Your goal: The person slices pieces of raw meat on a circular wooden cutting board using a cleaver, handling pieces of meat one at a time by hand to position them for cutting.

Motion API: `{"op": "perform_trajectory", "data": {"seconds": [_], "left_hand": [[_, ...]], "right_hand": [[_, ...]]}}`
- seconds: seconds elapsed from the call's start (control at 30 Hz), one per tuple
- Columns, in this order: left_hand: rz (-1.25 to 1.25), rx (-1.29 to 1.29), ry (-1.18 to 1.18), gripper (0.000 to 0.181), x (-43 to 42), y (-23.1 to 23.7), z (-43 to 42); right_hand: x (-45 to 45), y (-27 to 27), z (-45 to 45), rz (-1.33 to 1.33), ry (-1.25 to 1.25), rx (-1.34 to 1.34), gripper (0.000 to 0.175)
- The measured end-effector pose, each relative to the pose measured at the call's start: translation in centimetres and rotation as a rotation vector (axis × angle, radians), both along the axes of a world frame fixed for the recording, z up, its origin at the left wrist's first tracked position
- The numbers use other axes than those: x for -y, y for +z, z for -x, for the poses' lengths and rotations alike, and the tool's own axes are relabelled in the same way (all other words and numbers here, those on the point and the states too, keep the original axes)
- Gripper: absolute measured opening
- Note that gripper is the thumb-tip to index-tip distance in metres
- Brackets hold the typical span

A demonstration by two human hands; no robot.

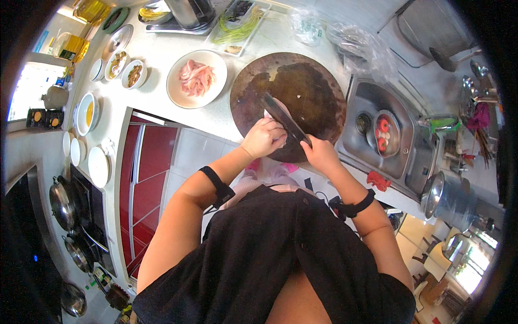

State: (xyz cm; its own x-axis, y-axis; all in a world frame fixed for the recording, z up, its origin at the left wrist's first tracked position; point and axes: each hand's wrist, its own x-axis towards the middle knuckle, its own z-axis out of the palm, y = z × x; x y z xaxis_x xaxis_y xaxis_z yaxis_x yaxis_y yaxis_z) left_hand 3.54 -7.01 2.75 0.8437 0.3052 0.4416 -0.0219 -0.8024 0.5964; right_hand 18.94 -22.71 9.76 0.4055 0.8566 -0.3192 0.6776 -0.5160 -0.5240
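On the round wooden chopping board (pixel 319 101) lies a piece of pale pink raw meat (pixel 282 106), partly hidden by the cleaver and my fingers. My right hand (pixel 321 154) grips the handle of a dark-bladed kitchen cleaver (pixel 283 117), whose blade slants up and left across the meat. My left hand (pixel 264 137) presses on the meat with curled fingers, just left of the blade. A white bowl (pixel 172 83) of raw meat strips (pixel 196 77) stands left of the board.
Small bowls with chopped ingredients (pixel 134 76) and egg yolk or oil (pixel 89 114) stand at the left. Behind the board are a plastic tray of green stems (pixel 238 26) and plastic bags (pixel 305 26). A steel sink (pixel 364 150) holding a basin of tomatoes (pixel 382 125) adjoins at the right.
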Motion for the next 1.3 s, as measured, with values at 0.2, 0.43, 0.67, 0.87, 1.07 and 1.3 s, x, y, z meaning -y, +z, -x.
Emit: {"op": "perform_trajectory", "data": {"seconds": [0.2, 0.43, 0.67, 0.87, 1.07, 1.3], "left_hand": [[0.001, 0.017, -0.016, 0.011, -0.4, 0.1, 0.3], [0.03, 0.0, -0.062, 0.008, -0.6, 0.4, 0.4], [0.002, 0.015, -0.04, 0.01, -2.0, 0.0, -0.4], [-0.108, -0.017, 0.054, 0.018, -3.3, -1.0, -2.8], [-0.213, -0.032, 0.036, 0.02, -4.0, -2.6, -3.3], [-0.181, -0.059, 0.023, 0.021, -4.1, -2.8, -3.2]], "right_hand": [[4.9, 1.0, -1.6, 0.083, 0.077, 0.046, 0.035], [5.2, 3.1, -3.3, 0.061, 0.087, 0.031, 0.033], [2.7, 5.7, -3.1, 0.119, -0.087, -0.056, 0.031], [-0.1, 2.6, -2.7, -0.046, -0.105, 0.023, 0.031], [-1.4, 1.5, -2.1, -0.037, -0.039, 0.035, 0.031], [-1.6, 1.5, -2.5, -0.04, -0.023, 0.04, 0.03]]}}
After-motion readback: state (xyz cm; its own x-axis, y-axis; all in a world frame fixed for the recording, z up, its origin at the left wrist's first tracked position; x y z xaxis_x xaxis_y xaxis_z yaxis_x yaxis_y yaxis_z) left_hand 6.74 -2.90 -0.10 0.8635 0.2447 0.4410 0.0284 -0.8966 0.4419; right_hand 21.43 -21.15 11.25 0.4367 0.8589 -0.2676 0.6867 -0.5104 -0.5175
